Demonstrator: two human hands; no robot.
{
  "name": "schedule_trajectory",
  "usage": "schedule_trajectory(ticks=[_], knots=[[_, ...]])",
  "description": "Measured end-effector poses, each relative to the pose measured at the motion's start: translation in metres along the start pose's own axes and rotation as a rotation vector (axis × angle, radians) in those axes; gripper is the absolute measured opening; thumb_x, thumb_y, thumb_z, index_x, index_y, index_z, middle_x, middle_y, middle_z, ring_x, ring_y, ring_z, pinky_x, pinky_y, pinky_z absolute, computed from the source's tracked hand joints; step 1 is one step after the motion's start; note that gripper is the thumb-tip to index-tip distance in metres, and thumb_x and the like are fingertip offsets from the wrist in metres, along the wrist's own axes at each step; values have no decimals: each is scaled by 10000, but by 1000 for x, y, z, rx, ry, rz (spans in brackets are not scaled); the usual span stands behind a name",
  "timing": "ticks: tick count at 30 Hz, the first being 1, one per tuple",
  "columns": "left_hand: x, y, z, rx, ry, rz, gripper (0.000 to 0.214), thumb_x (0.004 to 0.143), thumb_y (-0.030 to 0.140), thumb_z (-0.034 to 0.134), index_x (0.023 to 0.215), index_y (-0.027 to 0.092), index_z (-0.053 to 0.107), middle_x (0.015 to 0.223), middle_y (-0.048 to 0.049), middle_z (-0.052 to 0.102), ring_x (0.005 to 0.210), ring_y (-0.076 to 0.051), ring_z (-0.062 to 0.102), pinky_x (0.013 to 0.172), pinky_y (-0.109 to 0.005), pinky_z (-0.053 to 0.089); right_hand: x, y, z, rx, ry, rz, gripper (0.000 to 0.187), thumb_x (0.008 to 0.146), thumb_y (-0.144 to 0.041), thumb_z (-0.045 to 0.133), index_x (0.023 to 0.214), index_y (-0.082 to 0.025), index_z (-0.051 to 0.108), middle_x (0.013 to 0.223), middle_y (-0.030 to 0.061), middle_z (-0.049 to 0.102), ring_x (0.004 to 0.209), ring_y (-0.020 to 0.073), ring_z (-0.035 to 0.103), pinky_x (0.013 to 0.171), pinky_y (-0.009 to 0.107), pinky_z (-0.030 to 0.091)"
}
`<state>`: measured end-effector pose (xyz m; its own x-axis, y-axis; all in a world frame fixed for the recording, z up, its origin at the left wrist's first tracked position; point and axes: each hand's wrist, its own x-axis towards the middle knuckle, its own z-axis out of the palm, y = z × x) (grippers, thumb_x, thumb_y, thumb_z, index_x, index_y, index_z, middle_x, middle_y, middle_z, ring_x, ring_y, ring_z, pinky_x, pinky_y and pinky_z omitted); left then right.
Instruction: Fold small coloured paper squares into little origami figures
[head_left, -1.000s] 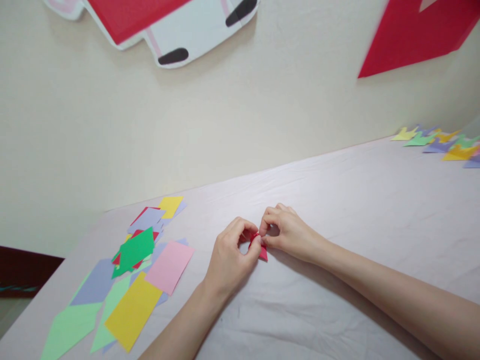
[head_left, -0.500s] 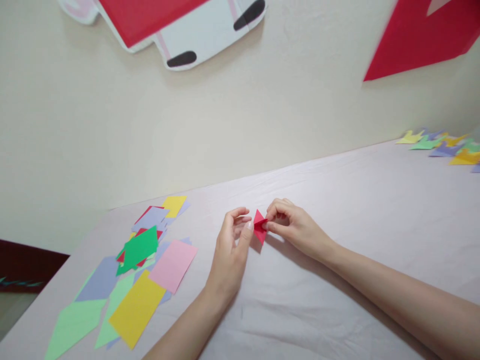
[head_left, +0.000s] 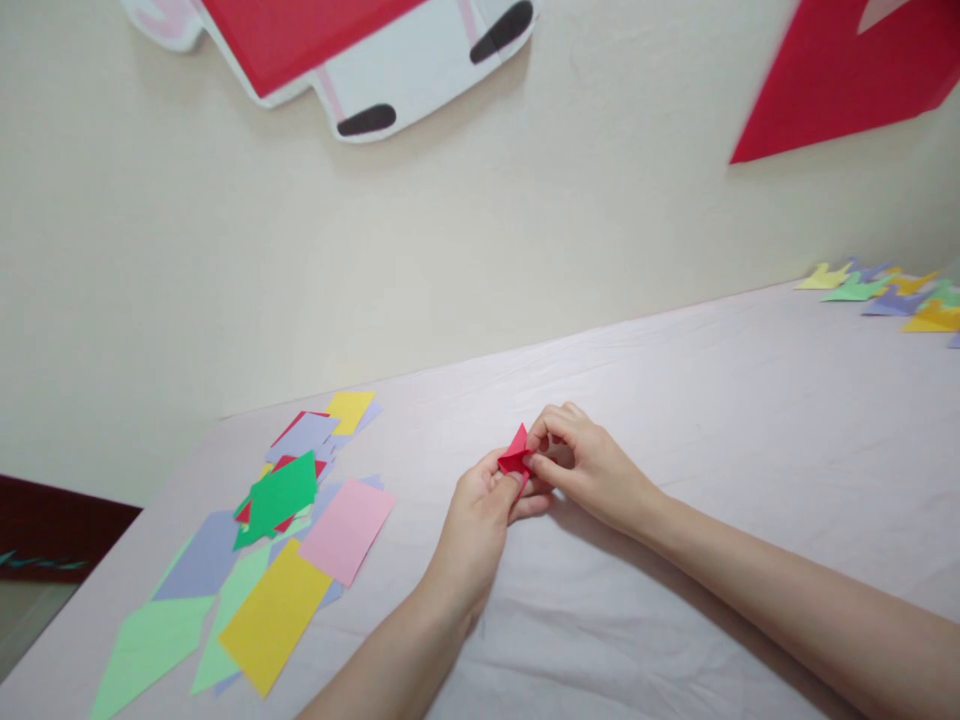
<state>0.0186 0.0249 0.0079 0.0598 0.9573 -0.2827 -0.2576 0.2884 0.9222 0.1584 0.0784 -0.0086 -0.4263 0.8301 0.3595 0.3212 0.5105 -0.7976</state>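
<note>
A small red folded paper (head_left: pixel 514 458) with pointed tips is held between both hands above the pale cloth. My left hand (head_left: pixel 491 500) is closed on its lower part, thumb pressed on the near side and fingers curled beneath. At its right edge, my right hand (head_left: pixel 581 455) pinches the paper between thumb and index finger. The other right fingers are curled in, and parts of the folds are hidden behind the fingertips.
Loose coloured paper sheets, among them a yellow sheet (head_left: pixel 276 617), a pink sheet (head_left: pixel 347 531) and a green sheet (head_left: pixel 277 498), lie overlapping at left. Several folded paper cranes (head_left: pixel 855 288) stand at far right. The wall (head_left: pixel 480 250) borders the cloth-covered table (head_left: pixel 712 400).
My left hand has moved right and under the red paper, now gripping its lower part. The paper has tilted and its folds have turned. My right hand keeps its pinch.
</note>
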Motion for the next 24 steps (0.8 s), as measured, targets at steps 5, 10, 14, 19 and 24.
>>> schedule_trajectory(ticks=[5, 10, 14, 19, 24], knots=[[3, -1, -1, 100, -75, -12, 266, 799, 229, 575, 1033, 103, 595, 969, -114, 703, 857, -195, 671, 748, -285, 541, 0, -5, -2, -169, -56, -192, 171, 807, -30, 535, 853, -191, 566, 800, 30, 608, 798, 196, 481, 704, 303, 383], [4, -1, 0, 200, -118, 10, 237, 802, 213, 534, 1003, 106, 600, 876, -75, 691, 726, -146, 647, 672, -236, 531, -1, -5, -3, -250, -59, -299, 124, 838, -78, 524, 872, -186, 575, 780, 37, 619, 747, 188, 498, 677, 297, 381], [3, 1, 1, 221, -127, -3, 232, 792, 211, 530, 986, 109, 608, 860, -65, 677, 713, -138, 641, 632, -211, 515, -2, 0, -3, -130, -83, -250, 160, 857, -77, 477, 844, -189, 590, 753, 16, 612, 712, 153, 547, 659, 261, 409], [3, 3, -1, 169, -105, -35, 213, 793, 240, 552, 957, 110, 586, 707, -24, 629, 627, -119, 609, 586, -200, 502, -2, 0, -5, 24, -105, -177, 135, 850, -113, 511, 865, -193, 619, 772, 10, 626, 712, 138, 583, 655, 243, 441], [3, 2, -3, 161, -102, -11, 213, 802, 316, 586, 881, 118, 577, 672, -17, 621, 571, -102, 581, 560, -201, 500, 0, -2, -6, 121, -97, -33, 141, 894, -190, 512, 844, -188, 644, 763, 18, 644, 701, 139, 601, 661, 250, 457]])
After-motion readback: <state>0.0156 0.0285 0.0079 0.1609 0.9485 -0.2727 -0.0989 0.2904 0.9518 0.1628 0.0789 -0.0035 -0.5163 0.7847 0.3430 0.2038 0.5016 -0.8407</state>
